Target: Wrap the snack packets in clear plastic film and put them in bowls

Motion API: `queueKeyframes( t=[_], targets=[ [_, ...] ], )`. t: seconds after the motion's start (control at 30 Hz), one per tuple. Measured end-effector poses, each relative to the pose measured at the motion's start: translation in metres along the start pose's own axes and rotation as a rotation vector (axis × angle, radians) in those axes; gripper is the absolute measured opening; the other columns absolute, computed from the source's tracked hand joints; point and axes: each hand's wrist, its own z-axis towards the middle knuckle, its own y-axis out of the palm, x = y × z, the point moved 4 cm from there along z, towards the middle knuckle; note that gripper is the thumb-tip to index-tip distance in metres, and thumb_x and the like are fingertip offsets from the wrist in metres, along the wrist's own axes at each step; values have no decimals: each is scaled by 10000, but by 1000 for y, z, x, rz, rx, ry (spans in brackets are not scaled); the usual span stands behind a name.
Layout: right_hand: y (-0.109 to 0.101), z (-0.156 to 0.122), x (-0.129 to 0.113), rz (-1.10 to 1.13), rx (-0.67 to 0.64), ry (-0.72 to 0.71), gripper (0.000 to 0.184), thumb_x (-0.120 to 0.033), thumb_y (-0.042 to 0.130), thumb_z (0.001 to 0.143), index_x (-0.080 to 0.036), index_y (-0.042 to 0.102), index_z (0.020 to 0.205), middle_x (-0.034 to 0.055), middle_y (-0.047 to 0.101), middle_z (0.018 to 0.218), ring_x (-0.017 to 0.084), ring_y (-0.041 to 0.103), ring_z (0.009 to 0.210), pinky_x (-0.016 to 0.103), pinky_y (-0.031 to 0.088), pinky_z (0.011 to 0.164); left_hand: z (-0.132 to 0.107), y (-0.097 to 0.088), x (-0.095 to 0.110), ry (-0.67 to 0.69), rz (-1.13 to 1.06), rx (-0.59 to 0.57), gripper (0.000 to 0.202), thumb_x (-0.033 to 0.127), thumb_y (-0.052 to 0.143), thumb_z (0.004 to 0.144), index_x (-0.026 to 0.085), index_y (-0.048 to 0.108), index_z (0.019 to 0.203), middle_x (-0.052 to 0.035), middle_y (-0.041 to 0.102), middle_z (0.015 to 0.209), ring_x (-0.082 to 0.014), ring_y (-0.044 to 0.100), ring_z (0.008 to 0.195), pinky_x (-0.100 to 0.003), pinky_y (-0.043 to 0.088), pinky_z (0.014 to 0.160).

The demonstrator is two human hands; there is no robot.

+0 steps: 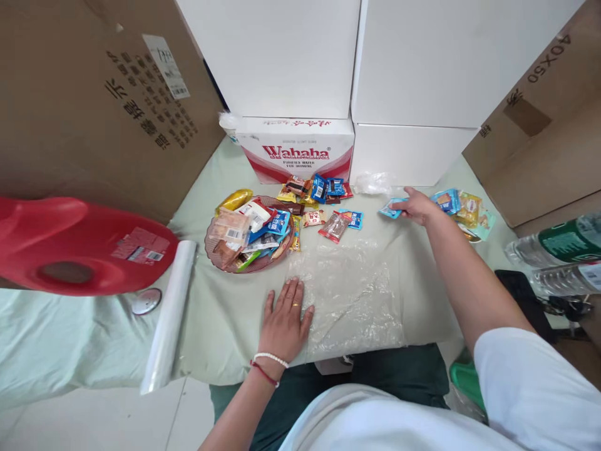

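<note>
My left hand [285, 319] lies flat with spread fingers on the cloth, its thumb side at the left edge of a clear plastic bag [357, 300] spread flat. At the right, my right hand [416, 205] has its fingertips on a small light-blue snack packet [392, 209] and seems to pinch it. A pinkish glass plate [212, 255] heaped with wrapped snacks stands at the left. Between plate and bag lie a red-ended clear packet [335, 227], a blue packet [355, 219] and a white-and-red packet [314, 218].
Behind stand a Wahaha box [295, 150] and white boxes. More snacks [469, 208] lie right of my right hand. Farther right are plastic bottles [568, 241]. At the left are a red jug [84, 250] and a plastic film roll [169, 316]. Cardboard [94, 94] walls both sides.
</note>
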Motion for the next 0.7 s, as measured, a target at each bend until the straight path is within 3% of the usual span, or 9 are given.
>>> queueKeyframes(
  t=[0.07, 0.17, 0.23, 0.3, 0.37, 0.47, 0.57, 0.63, 0.7],
  targets=[
    [-23, -21, 13, -14, -29, 4, 1041, -251, 964, 581, -151, 463, 1487, 10, 620, 786, 140, 504, 574, 283, 428, 512, 0, 0, 0, 2, -3, 8, 615, 435, 387, 1061, 138, 422, 1598, -155, 423, 1645, -316, 449, 1512, -562, 251, 1267],
    [-51, -52, 31, -213, -141, 54, 658, -299, 940, 611, -144, 700, 1205, 46, 646, 747, 152, 515, 580, 304, 426, 524, 0, 1, 0, 1, -20, 23, 627, 435, 391, 1057, 147, 397, 1614, -156, 428, 1643, -324, 450, 1511, -572, 252, 1264],
    [-54, -63, 33, -274, -222, 59, 503, -360, 932, 600, -165, 754, 1028, 45, 657, 731, 164, 533, 607, 301, 424, 533, 0, 1, 0, 0, -29, 31, 633, 434, 387, 1056, 155, 381, 1623, -157, 430, 1641, -328, 454, 1508, -576, 249, 1264],
    [-39, -62, 21, -229, -259, -42, 479, -422, 916, 594, -183, 756, 977, 33, 677, 775, 174, 566, 668, 294, 448, 577, 0, 2, -1, -2, -30, 34, 634, 434, 378, 1056, 158, 376, 1626, -160, 428, 1641, -330, 454, 1507, -579, 247, 1263],
    [-10, -49, 3, -211, -234, -198, 426, -444, 860, 654, -187, 743, 972, 20, 692, 839, 177, 592, 746, 293, 482, 666, 0, 2, 0, 0, -22, 29, 634, 440, 368, 1057, 149, 387, 1620, -162, 426, 1641, -330, 450, 1510, -582, 252, 1259],
    [44, -19, -20, -367, -116, -321, 236, -320, 755, 746, -190, 712, 938, 6, 691, 887, 171, 596, 835, 287, 492, 788, 0, 3, 1, 2, 0, 12, 632, 448, 350, 1063, 121, 418, 1599, -161, 421, 1645, -328, 442, 1515, -586, 268, 1249],
    [87, 5, -29, -470, -72, -325, 142, -205, 765, 700, -189, 672, 806, 7, 670, 816, 178, 583, 844, 300, 484, 848, 0, 2, 2, -11, 18, -5, 627, 448, 343, 1065, 110, 435, 1585, -158, 417, 1648, -324, 437, 1518, -582, 280, 1244],
    [97, 14, -33, -484, -48, -338, 141, -204, 769, 702, -194, 649, 775, 8, 656, 782, 187, 583, 828, 313, 484, 859, 0, 1, 3, -26, 22, -7, 619, 444, 350, 1063, 123, 441, 1585, -154, 425, 1645, -320, 440, 1517, -573, 282, 1246],
    [91, 20, -38, -482, 24, -364, 117, -244, 720, 767, -201, 658, 855, 21, 670, 838, 198, 593, 841, 323, 485, 861, 0, -1, 4, -34, 19, -5, 607, 440, 361, 1062, 141, 449, 1583, -148, 434, 1642, -316, 440, 1517, -563, 280, 1250]
  ],
)
